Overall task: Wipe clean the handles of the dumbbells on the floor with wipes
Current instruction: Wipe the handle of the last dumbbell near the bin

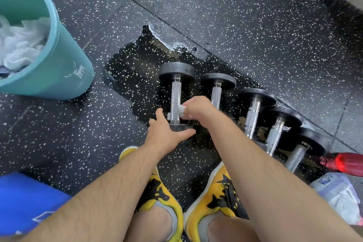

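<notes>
Our right hand (pixel 198 108) pinches a wipe (pixel 182 109) against the handle (pixel 175 95) of the leftmost dumbbell (pixel 176 70) on the wet floor (pixel 135 76). Our left hand (pixel 167 133) is spread open, pressing its near head.

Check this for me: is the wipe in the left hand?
No, the right hand pinches the white wipe against the leftmost dumbbell's handle, while the left hand rests on its near weight.
</notes>
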{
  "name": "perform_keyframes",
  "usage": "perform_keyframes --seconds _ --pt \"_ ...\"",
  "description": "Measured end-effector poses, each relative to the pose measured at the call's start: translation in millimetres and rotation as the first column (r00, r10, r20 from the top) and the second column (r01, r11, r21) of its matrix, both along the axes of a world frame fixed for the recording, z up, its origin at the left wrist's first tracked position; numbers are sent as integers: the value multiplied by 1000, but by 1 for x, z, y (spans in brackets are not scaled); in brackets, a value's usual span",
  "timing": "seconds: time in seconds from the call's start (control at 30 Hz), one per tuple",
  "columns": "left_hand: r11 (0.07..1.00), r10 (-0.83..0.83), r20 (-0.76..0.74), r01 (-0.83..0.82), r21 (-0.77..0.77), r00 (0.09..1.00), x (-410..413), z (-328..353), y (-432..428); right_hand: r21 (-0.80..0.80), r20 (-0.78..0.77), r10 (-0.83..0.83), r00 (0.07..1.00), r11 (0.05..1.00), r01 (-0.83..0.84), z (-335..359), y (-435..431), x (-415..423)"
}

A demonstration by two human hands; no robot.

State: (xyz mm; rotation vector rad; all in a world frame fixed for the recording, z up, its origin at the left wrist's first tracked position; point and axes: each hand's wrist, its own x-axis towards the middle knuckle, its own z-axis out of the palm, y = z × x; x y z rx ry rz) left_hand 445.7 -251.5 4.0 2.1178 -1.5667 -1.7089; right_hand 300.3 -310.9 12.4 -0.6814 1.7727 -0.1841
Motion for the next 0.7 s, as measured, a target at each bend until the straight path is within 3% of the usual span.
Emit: perform_keyframes --seconds 0.3,0.43,0.5,0.57,0.7 --pt "1000 5 -22 -5 6 1000 2 0 0 -183 -226 63 972 977 -106 14 22 24" --pt "1000 2 -13 -2 22 1000 0 2 -1 -183 -270 279 922 925 -333 15 27 27" --pt "1000 8 -14 -7 23 1000 -1 4 -1 -159 -288 419 861 866 -475 21 18 30" --pt "1000 5 -18 -4 21 1000 1 4 -2 -87 -316 599 736 754 -651 26 9 39" --pt "999 -16 -15 16 39 1000 3 3 -2 6 -334 720 608 647 -762 32 3 44"
